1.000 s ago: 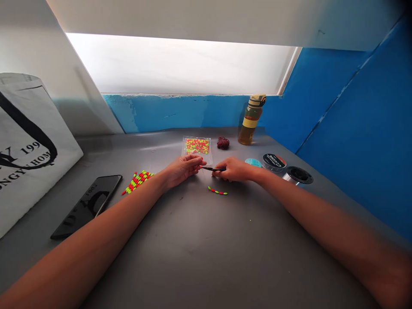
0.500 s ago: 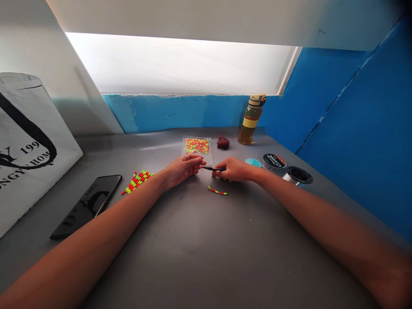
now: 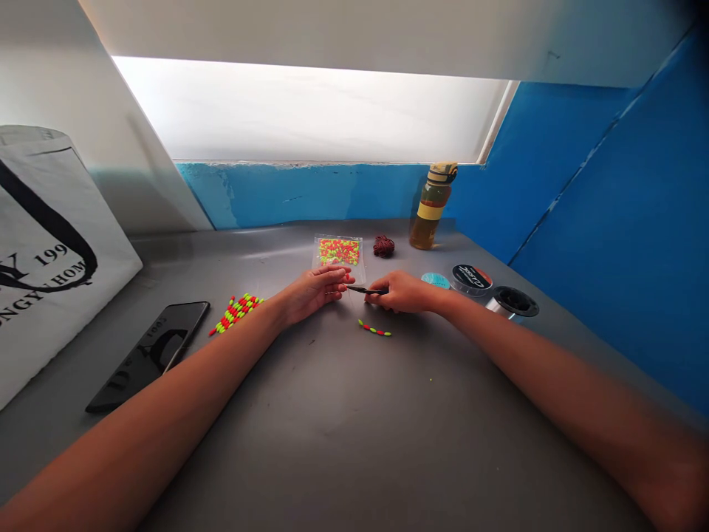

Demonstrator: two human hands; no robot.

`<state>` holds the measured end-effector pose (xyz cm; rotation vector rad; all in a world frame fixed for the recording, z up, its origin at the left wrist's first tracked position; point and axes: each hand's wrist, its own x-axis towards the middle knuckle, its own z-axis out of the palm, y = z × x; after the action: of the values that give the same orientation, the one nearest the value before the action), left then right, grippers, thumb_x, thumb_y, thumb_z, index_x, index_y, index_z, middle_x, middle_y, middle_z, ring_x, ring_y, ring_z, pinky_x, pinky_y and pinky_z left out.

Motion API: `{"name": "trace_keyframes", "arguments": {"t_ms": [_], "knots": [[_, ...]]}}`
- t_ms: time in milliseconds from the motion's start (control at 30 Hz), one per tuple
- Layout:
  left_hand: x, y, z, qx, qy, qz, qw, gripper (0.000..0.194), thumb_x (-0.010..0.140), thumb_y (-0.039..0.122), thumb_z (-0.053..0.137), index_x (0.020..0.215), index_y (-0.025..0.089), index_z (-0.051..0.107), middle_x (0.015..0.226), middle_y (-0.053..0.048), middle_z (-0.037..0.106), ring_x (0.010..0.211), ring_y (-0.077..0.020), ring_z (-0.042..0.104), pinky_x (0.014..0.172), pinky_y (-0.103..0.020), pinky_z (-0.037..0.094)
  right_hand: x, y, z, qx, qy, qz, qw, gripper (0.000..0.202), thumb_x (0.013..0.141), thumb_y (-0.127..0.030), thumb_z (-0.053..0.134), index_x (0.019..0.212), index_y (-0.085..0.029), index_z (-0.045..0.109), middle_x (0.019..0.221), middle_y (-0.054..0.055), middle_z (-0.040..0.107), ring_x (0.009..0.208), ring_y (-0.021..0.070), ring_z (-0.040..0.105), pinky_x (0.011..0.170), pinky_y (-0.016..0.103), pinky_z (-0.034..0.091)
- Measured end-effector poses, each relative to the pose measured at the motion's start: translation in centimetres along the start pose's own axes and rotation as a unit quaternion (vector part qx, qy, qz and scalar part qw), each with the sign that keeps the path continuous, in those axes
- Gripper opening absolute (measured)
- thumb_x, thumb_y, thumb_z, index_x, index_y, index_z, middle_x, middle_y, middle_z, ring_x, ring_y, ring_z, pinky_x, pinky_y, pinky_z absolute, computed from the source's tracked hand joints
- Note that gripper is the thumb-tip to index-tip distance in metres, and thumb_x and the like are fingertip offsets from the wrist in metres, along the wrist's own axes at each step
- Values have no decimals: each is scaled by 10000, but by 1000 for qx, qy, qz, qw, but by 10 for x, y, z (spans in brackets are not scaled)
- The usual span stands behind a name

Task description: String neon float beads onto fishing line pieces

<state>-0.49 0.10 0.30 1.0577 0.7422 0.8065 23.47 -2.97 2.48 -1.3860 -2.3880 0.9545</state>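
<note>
When scanning the grey table (image 3: 354,421), judge work as only part done. Note white tote bag (image 3: 83,199) at left with contents hidden; at far side, right of centre, a bottle (image 3: 429,213) part-filled with amber liquid. Find left hand (image 3: 317,290) in a fingertip pinch, right hand (image 3: 402,291) wrapped around a dark slim tool (image 3: 366,290). Beyond both, see clear packet (image 3: 360,273) of loose beads (image 3: 340,250), red and lime, apparently unused. At left, log bead rows (image 3: 237,314), apparently finished; nearer than hands, one short strand (image 3: 374,329). Smallest: red bead (image 3: 348,276) in left-hand pinch, just beside tool tip.
</note>
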Motion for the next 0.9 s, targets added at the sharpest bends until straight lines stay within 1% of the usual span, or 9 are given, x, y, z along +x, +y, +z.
{"name": "trace_keyframes", "arguments": {"t_ms": [100, 167, 433, 700, 900], "knots": [[-1, 0, 1, 12, -8, 2, 1000, 227, 779, 289, 786, 947, 155, 712, 1053, -92, 695, 786, -103, 605, 728, -225, 496, 0, 0, 0, 1, 3, -1, 1000, 280, 863, -423, 556, 837, -171, 676, 693, 12, 640, 557, 117, 560, 517, 221, 375], [-1, 0, 2, 27, -12, 4, 1000, 213, 779, 289, 784, 925, 148, 722, 1048, -90, 695, 791, -102, 597, 740, -226, 491, 0, 1, 1, 0, 6, -3, 1000, 276, 869, -422, 551, 838, -176, 673, 693, 11, 640, 558, 118, 564, 516, 220, 376], [-2, 0, 2, 58, -14, 5, 998, 197, 782, 295, 769, 905, 142, 756, 1016, -102, 709, 790, -118, 591, 762, -259, 474, 2, 2, 1, -5, 0, -3, 1000, 273, 872, -413, 555, 857, -171, 681, 709, 17, 649, 563, 119, 574, 527, 221, 382], [-2, -1, 1, 63, -22, 3, 998, 205, 785, 305, 770, 908, 142, 759, 1046, -112, 710, 828, -129, 605, 801, -265, 478, 2, 2, -1, -3, -11, 5, 1000, 274, 877, -420, 555, 866, -175, 677, 703, 17, 648, 554, 123, 591, 518, 220, 402], [-1, 0, 1, 67, -29, 6, 997, 201, 787, 304, 769, 903, 140, 760, 1035, -110, 711, 819, -128, 610, 799, -266, 483, 1, -1, -2, 5, -15, 15, 1000, 267, 869, -415, 565, 880, -177, 683, 704, 20, 645, 557, 126, 594, 527, 224, 414]]}}
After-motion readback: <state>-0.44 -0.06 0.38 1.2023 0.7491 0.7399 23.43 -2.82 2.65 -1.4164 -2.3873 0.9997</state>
